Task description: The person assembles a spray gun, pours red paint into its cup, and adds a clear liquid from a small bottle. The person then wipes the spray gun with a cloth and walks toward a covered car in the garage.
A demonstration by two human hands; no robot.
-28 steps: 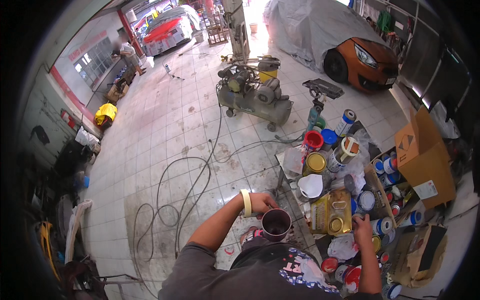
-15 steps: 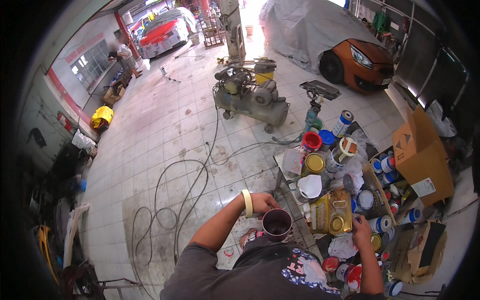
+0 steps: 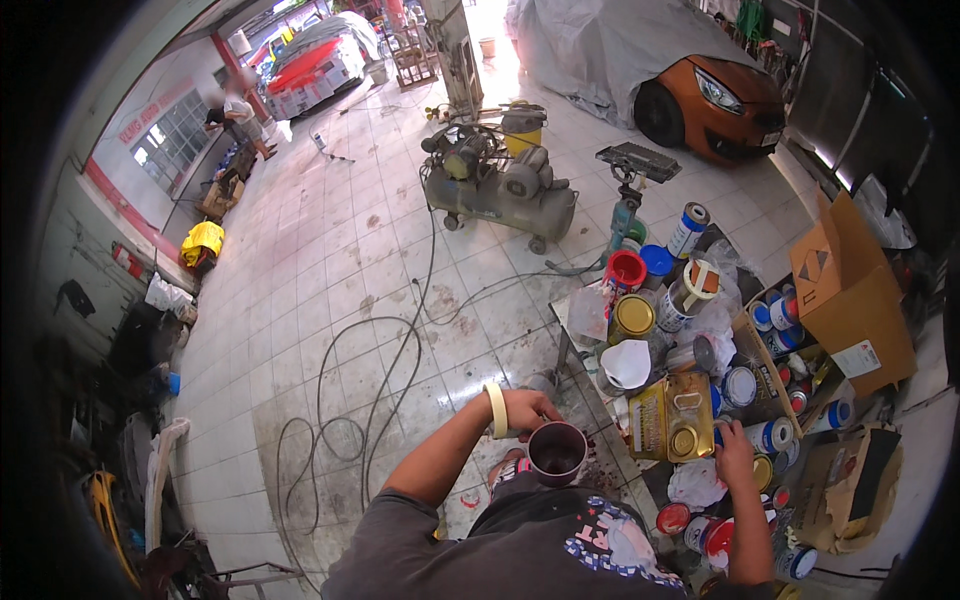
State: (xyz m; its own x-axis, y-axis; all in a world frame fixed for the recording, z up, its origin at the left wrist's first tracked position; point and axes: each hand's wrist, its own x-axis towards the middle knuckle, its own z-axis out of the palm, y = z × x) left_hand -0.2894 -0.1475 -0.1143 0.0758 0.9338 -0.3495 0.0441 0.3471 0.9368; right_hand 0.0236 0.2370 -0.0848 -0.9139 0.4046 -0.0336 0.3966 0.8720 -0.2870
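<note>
My left hand (image 3: 530, 410) is closed on the rim of a dark, round paint cup (image 3: 557, 452), held upright in front of my body. The cup is dark inside; how full it is I cannot tell. A cream roll of masking tape (image 3: 495, 410) hangs around my left wrist. My right hand (image 3: 735, 453) is among the paint cans on the right, its fingers curled beside a yellow rectangular tin (image 3: 652, 422) and a clear-gold rectangular container (image 3: 690, 400). What those fingers grip is hidden. A crumpled white plastic bag (image 3: 693, 484) lies just below.
The crowded bench holds a red tub (image 3: 626, 268), a gold-lidded can (image 3: 634, 316) and several blue-and-white cans. An open cardboard box (image 3: 850, 285) stands beyond. An air compressor (image 3: 500, 190) and a looping hose (image 3: 415, 345) occupy the floor. Two people (image 3: 240, 120) stand far left.
My right hand has moved slightly up and right, its fingers now curled lower beside the tins. The left hand still holds the cup. The whole view has shifted slightly.
</note>
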